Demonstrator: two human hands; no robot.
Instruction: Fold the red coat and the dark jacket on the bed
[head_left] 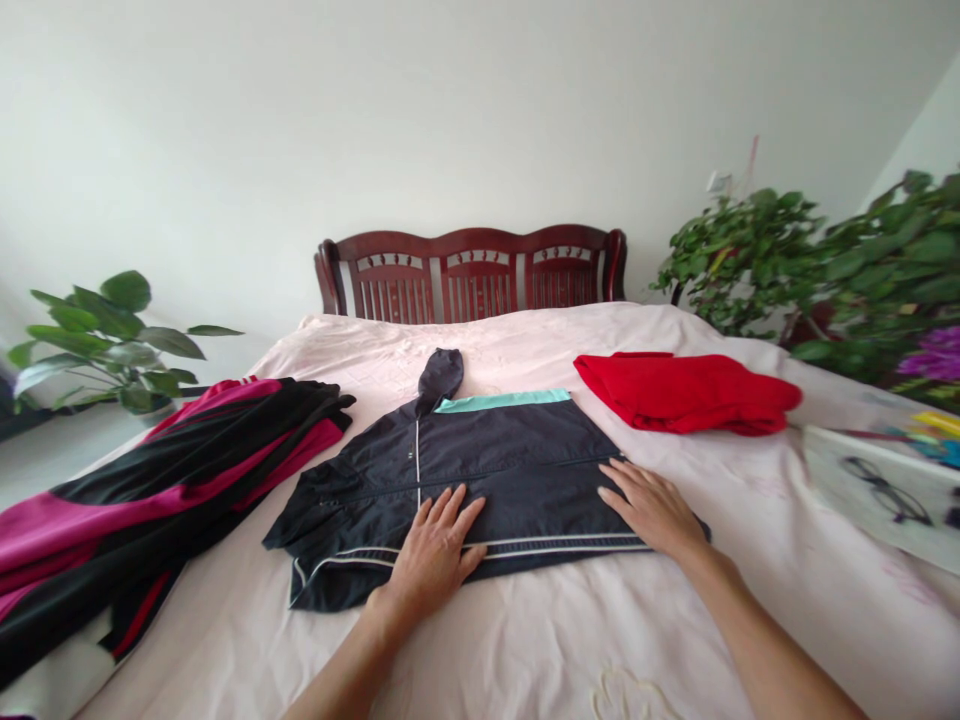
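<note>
A dark navy hooded jacket (487, 450) with white piping and a teal inner edge lies partly folded on the pale pink bed sheet (525, 640). My left hand (435, 555) rests flat on the jacket's lower middle, fingers stretched out. Flat on the jacket's lower right part lies my right hand (652, 508), its fingers also extended. Neither hand holds anything.
A folded red garment (690, 392) lies at the back right of the bed. A magenta and black garment (150, 480) is heaped on the left. A dark wooden headboard (471, 270) stands behind, with leafy plants (825, 265) on both sides. A book with glasses pictured (877, 490) sits at right.
</note>
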